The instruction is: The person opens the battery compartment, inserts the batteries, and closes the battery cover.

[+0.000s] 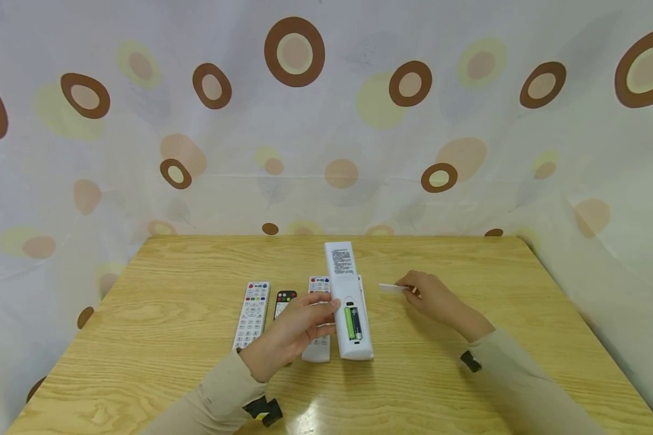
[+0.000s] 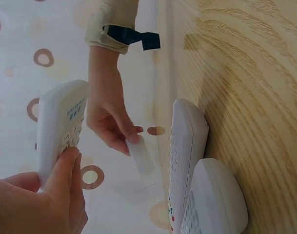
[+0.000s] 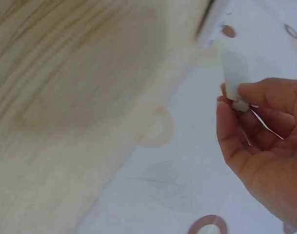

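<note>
My left hand (image 1: 296,323) grips a white remote control (image 1: 341,284) by its side, its back turned up toward the head camera. The battery compartment lies uncovered, with a green battery (image 1: 349,323) and a dark battery (image 1: 357,322) side by side in it. In the left wrist view, fingers press against the button side of this remote (image 2: 53,126). To the right, above the table, my right hand (image 1: 427,296) pinches a thin white battery cover (image 1: 392,287) between thumb and fingers. The right wrist view shows the cover (image 3: 235,73) sticking out past the thumb.
Left of the held remote lie a white remote (image 1: 252,314) with coloured buttons, a black-topped remote (image 1: 286,296) partly behind my left hand, and another white remote (image 1: 318,350). A further remote's edge (image 1: 361,287) shows behind the held one. A patterned curtain (image 1: 326,133) hangs behind the wooden table (image 1: 185,296).
</note>
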The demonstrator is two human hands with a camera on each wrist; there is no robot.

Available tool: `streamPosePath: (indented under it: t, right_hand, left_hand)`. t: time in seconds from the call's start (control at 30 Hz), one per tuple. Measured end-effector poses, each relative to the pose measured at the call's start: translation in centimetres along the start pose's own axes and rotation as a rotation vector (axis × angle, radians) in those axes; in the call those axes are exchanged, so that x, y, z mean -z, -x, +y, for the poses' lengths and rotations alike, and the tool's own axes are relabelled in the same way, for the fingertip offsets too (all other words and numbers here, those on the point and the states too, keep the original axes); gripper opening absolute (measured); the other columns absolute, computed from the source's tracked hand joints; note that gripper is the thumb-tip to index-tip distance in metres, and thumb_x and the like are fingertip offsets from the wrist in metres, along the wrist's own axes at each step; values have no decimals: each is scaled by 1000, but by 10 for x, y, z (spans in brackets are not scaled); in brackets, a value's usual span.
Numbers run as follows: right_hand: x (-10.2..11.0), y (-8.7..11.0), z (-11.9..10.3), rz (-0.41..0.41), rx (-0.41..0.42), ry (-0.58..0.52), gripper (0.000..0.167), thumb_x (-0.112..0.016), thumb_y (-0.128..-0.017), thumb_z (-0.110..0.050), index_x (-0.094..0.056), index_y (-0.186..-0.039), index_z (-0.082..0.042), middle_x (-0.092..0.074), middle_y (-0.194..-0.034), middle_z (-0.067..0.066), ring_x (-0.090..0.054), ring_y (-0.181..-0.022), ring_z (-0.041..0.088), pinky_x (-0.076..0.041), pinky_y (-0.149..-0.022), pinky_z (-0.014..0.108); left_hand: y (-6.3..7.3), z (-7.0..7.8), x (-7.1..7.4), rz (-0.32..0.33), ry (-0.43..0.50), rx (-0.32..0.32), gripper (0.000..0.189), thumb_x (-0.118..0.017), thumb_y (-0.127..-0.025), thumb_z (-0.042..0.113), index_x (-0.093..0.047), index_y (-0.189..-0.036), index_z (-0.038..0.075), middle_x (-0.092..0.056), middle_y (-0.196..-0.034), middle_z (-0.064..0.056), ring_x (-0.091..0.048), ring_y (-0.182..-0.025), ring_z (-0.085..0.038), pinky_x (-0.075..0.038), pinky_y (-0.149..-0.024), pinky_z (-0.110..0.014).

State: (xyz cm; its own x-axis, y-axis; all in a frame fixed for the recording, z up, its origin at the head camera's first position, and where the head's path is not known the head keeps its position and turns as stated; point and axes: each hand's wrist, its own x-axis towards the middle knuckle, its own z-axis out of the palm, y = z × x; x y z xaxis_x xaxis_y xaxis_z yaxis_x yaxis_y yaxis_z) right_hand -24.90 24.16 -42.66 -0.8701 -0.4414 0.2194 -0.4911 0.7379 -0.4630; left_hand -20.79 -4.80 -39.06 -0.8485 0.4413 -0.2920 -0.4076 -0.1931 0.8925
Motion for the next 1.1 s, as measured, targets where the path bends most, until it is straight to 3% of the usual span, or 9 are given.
streamPosePath:
  t: [0.23, 0.43, 0.53, 0.67, 0.93, 1.1]
  right_hand:
    - [14, 8, -39, 209, 59, -110, 16, -64, -91, 0, -64, -106, -2, -68, -97, 8, -65, -81, 18, -57, -70, 30]
    - [22, 13, -64, 321, 142, -344, 17, -62, -89, 7, -65, -103, -3, -62, -96, 6, -62, -80, 14, -56, -70, 22]
    - [27, 15, -75, 326, 203, -437, 23, -60, -89, 11, -67, -105, -3, -61, -100, 8, -61, -83, 13, -55, -71, 21]
    - [30, 16, -86, 301, 250, -464, 27, -60, -88, 13, -66, -109, -3, -63, -99, 8, -60, -80, 12, -55, -69, 21]
    - [30, 17, -99, 253, 173, -532, 16, -62, -89, 7, -63, -102, -3, -64, -94, 8, -63, -79, 13, -57, -70, 24]
    - [28, 14, -104, 219, 195, -625, 16, -62, -89, 7, -67, -101, -2, -64, -94, 10, -63, -77, 15, -57, -69, 26]
  left_hand:
    - [0, 0, 0, -6, 3, 1, 40, -57, -97, 9, -45, -130, -8, -59, -117, -18, -60, -92, -16, -54, -76, -24]
    - [2, 0, -1, -5, -2, 3, 39, -58, -97, 9, -46, -130, -8, -59, -117, -19, -60, -93, -17, -54, -76, -24]
    - [2, 1, -2, -7, -2, 3, 40, -57, -97, 9, -46, -130, -8, -59, -118, -19, -60, -93, -17, -54, -76, -24]
    - [3, 2, -3, -14, 6, -1, 40, -57, -97, 9, -45, -131, -9, -59, -118, -19, -61, -94, -17, -54, -76, -24]
    - [3, 4, -6, -42, -18, -9, 38, -56, -97, 10, -46, -129, -9, -59, -116, -17, -61, -94, -16, -54, -78, -25]
    - [4, 6, -8, -51, -26, -15, 38, -56, -98, 10, -46, -128, -9, -58, -117, -16, -61, -95, -16, -53, -82, -28]
